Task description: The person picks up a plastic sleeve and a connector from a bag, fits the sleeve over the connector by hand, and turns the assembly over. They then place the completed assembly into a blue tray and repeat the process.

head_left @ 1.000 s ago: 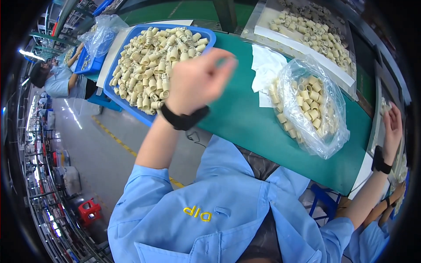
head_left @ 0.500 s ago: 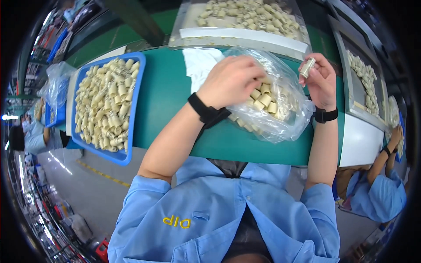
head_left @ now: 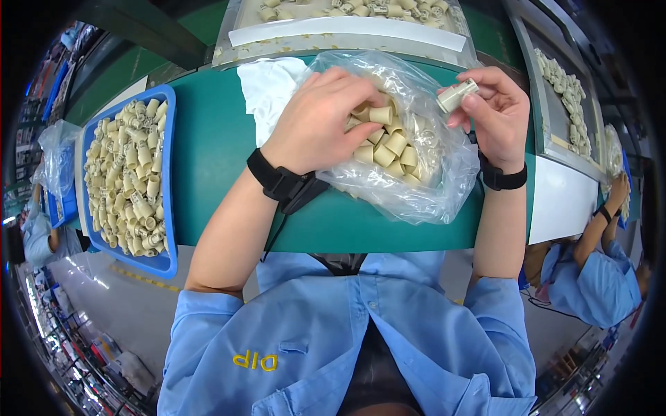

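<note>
A clear plastic bag (head_left: 444, 201) full of short cream plastic sleeves (head_left: 396, 143) lies on the green tabletop. My left hand (head_left: 322, 118) reaches into its opening, with thumb and fingers closed around one cream sleeve (head_left: 381, 115). To the right of the bag, my right hand (head_left: 496, 114) pinches a cream cylindrical piece with a silvery end (head_left: 456, 96) between thumb and fingertips, tilted and raised off the table. Both wrists wear black bands. A white cloth (head_left: 267, 93) lies just beyond my left hand.
At left stands a blue tray (head_left: 171, 201) heaped with cream pieces with silvery ends. A shallow tray (head_left: 333, 31) of similar pieces is at the far side, another metal-edged tray (head_left: 544, 132) at right. A co-worker's arm (head_left: 598, 218) shows at far right, another person at far left.
My left hand has come down among the sleeves, and one now sits between its fingers. The piece in my right hand has turned from nearly upright to slanting. The whole view has shifted somewhat.
</note>
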Action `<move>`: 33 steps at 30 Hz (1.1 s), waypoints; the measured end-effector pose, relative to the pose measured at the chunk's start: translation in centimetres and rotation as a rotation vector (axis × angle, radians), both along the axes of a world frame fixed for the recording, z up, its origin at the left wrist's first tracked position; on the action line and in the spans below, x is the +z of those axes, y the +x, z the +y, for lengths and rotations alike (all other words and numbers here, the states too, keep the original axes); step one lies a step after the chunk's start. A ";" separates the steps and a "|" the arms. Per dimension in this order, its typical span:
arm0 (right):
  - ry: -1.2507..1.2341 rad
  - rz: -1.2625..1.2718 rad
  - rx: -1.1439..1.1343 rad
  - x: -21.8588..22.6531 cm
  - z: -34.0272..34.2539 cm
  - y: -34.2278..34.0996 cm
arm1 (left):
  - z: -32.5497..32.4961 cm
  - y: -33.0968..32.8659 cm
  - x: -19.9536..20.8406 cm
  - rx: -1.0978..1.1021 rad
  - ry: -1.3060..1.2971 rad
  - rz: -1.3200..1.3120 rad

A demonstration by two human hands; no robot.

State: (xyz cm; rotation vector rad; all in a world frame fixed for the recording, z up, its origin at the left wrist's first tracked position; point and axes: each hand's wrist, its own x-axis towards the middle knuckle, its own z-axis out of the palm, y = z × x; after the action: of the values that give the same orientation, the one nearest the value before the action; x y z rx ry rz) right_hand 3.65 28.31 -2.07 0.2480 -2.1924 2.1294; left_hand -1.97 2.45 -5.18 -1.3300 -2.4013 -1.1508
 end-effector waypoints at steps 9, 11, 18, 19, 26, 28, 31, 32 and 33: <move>0.048 0.707 0.136 0.9 -1.0 1.0 | -1.3 1.3 1.6 -0.167 0.357 -0.124; 0.071 0.698 0.126 0.9 -2.7 1.7 | -1.0 1.9 1.9 -0.152 0.388 -0.155; 0.202 0.561 0.109 0.4 -3.7 2.4 | -0.5 3.1 2.0 -0.078 0.385 -0.370; 0.254 0.591 0.155 0.4 -3.9 2.1 | -0.5 3.0 2.0 -0.087 0.339 -0.303; 0.254 0.677 0.050 -0.1 -4.6 1.7 | -0.5 2.7 1.2 -0.027 0.274 -0.195; 0.246 0.698 -0.009 0.2 -4.6 1.7 | -0.3 2.4 1.1 0.015 0.308 -0.183; 0.290 0.744 -0.031 0.3 -4.7 1.6 | 0.0 2.6 1.2 0.055 0.338 -0.208; 0.337 0.781 -0.022 0.2 -4.8 1.6 | 0.0 2.8 1.2 0.074 0.351 -0.238; 0.385 0.818 -0.012 0.2 -4.9 1.6 | 0.0 2.9 1.2 0.094 0.364 -0.268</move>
State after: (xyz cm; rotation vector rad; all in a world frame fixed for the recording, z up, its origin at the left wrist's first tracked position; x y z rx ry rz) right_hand 5.25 23.43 -1.87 0.9259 -2.0053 1.2159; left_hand 0.98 2.50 -3.99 -0.9925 -2.2388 -1.7292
